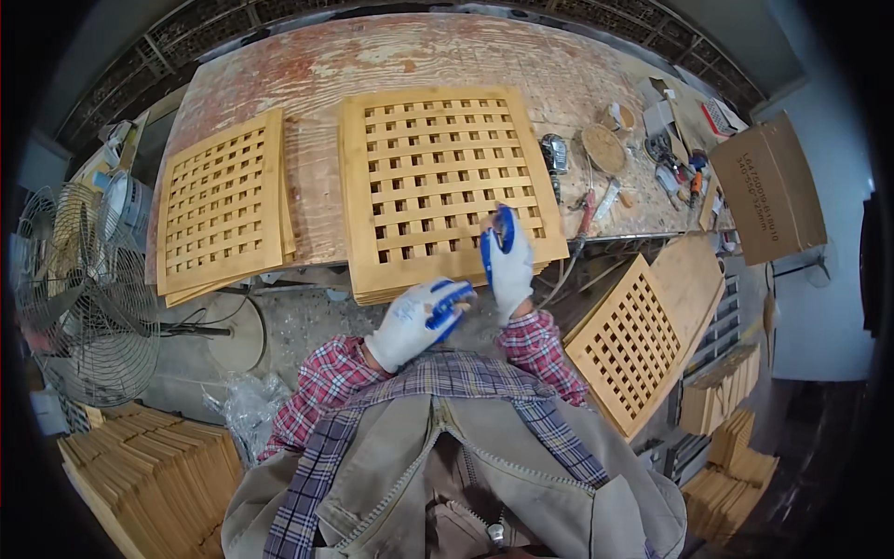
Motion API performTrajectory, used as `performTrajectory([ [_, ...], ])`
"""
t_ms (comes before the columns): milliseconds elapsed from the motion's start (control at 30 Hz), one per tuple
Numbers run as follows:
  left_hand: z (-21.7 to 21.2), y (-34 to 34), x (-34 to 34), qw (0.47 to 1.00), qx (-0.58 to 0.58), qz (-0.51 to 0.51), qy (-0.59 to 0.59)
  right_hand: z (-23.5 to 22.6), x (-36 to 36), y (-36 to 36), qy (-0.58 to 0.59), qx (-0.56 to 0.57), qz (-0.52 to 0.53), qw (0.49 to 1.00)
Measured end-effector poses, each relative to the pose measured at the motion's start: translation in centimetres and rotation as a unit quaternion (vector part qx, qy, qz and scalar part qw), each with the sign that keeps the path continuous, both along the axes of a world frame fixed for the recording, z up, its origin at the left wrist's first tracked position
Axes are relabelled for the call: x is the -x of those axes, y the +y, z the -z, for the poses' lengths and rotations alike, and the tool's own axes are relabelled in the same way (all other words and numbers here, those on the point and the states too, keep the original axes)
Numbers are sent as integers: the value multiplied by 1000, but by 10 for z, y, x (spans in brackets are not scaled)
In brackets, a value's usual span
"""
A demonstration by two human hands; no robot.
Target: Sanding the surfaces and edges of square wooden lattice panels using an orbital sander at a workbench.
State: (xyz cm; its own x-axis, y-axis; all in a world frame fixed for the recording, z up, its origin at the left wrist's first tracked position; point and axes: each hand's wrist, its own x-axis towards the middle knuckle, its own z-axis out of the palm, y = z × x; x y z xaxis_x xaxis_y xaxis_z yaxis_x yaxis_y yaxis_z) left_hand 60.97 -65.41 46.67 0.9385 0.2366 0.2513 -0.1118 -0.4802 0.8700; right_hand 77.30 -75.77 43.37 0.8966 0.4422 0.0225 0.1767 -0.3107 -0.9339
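The head camera looks down on a workbench point(307, 65) where a wooden lattice panel point(447, 186) lies flat on top of a small stack of similar panels. The panel is almost square, so its long axis is hard to name; its near edge hangs slightly over the front edge of the bench and points toward the person. The right hand point(509, 263), in a white glove with blue fingers, rests on the near right part of the panel, fingers stretched forward and mostly flat on the slats; I cannot tell if it grips anything. The left hand point(419, 321), gloved the same way, is just below the near edge of the panel, half curled, and seems to hold nothing, though its palm is hidden. A second lattice stack point(222, 205) lies to the left on the bench, well apart from both hands. Another lattice panel point(643, 340) leans at the right, below the bench. Small tools point(670, 158) at the far right are too small to make out. A fan point(79, 298) stands at the left.
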Motion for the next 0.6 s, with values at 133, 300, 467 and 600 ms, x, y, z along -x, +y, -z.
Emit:
performTrajectory([
  [133, 39, 68, 18, 949, -213, -207, 103, 22, -51, -26, -335, 358, 83, 868],
  [300, 90, 111, 22, 907, -184, -338, 175, 50, -92, -39, -254, 464, 83, 845],
  [467, 99, 111, 2, 909, -139, -345, 187, 58, -128, -28, -196, 451, 112, 863],
  [600, 109, 113, -12, 899, -154, -362, 192, 64, -134, -30, -214, 435, 110, 868],
])
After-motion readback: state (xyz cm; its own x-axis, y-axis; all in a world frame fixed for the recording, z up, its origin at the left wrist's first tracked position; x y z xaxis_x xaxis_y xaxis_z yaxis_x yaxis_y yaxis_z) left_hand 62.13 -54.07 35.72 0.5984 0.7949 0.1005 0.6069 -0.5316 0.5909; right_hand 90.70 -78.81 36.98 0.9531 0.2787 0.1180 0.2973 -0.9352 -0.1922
